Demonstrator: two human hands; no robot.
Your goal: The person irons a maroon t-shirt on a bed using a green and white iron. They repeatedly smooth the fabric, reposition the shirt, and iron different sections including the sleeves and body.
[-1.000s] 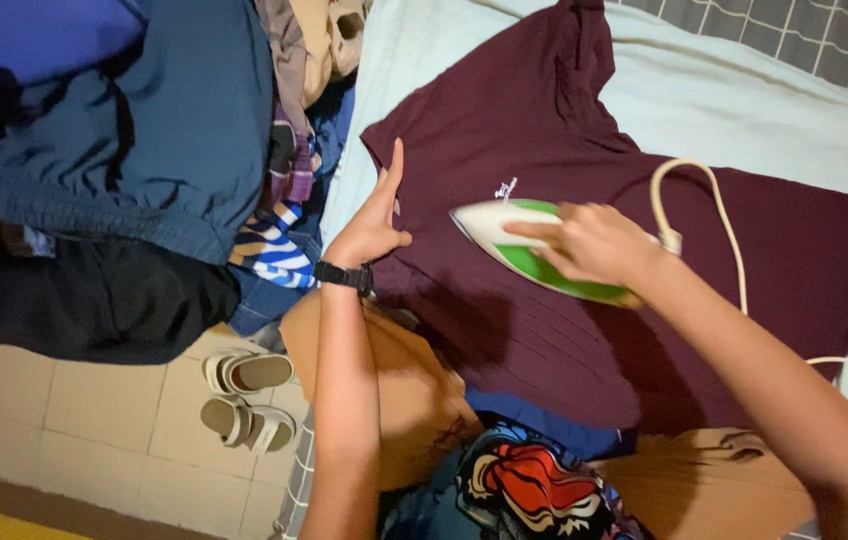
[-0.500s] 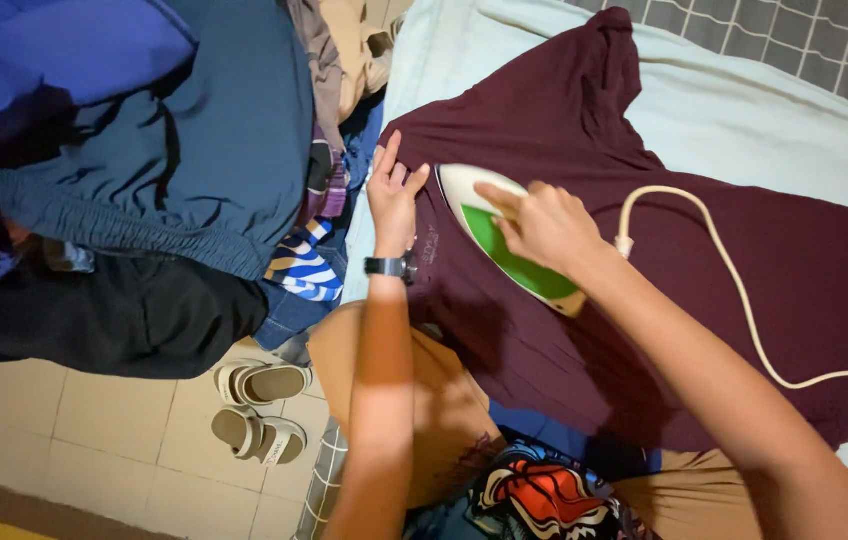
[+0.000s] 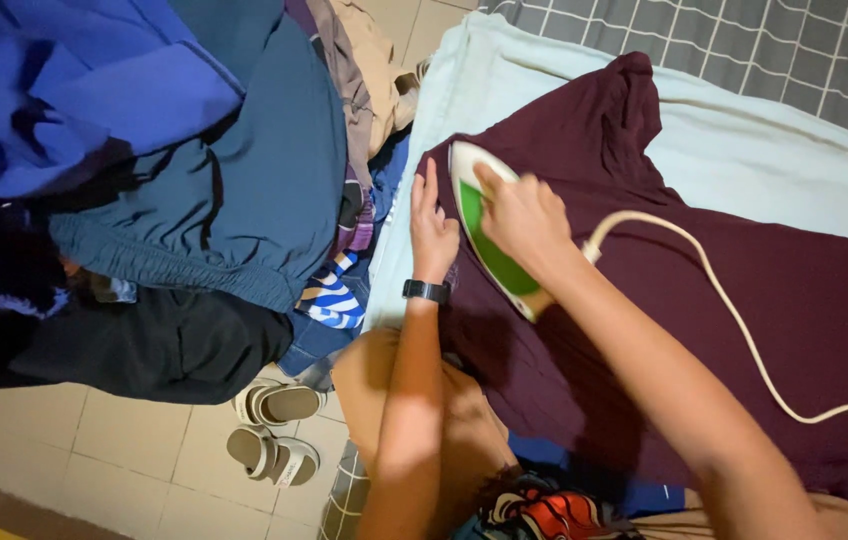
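The iron (image 3: 489, 230) has slid up to the maroon shirt (image 3: 744, 290)'s edge since earlier; the right hand (image 3: 522, 215) clenches its handle. The left hand (image 3: 432, 232), fingers flat and released, should keep the cloth taut, clear of the soleplate.

One iron (image 3: 489, 235), one maroon shirt (image 3: 704, 300), two sandals (image 3: 277, 430), one wristwatch (image 3: 425, 291)

One view only, from a camera on the person's head. It looks steeply down and forward over both forearms, close enough that the arms fill the lower half. The left hand (image 3: 433, 232) and right hand (image 3: 521, 215) sit near the centre, on the shirt (image 3: 744, 270). The left edge takes in the clothes pile (image 3: 194, 190) and floor (image 3: 134, 450) with sandals (image 3: 276, 430).
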